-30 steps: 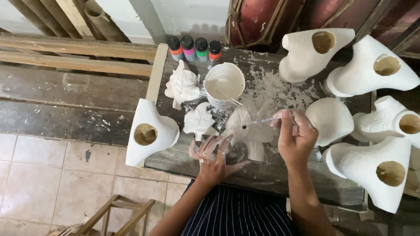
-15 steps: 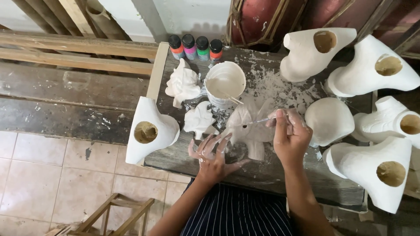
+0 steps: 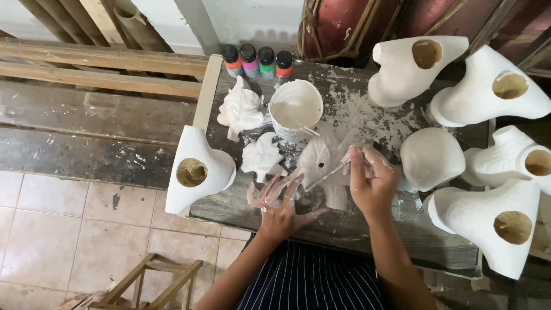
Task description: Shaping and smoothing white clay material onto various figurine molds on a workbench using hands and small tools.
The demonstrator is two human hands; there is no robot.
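Right hand (image 3: 373, 186) pinches a thin brush (image 3: 328, 175) closed; left hand (image 3: 279, 204) spreads open, fingertips steadying the white carved figure (image 3: 321, 163) mid-surface, near the paint cup (image 3: 295, 109). Figure looks stiff, wet-coated, probably slippery with fragile thin edges; safest hold seems the thicker base.

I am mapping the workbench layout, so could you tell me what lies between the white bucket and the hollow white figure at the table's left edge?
In the head view, two small white plaster carvings lie between the white bucket and the hollow white figure.
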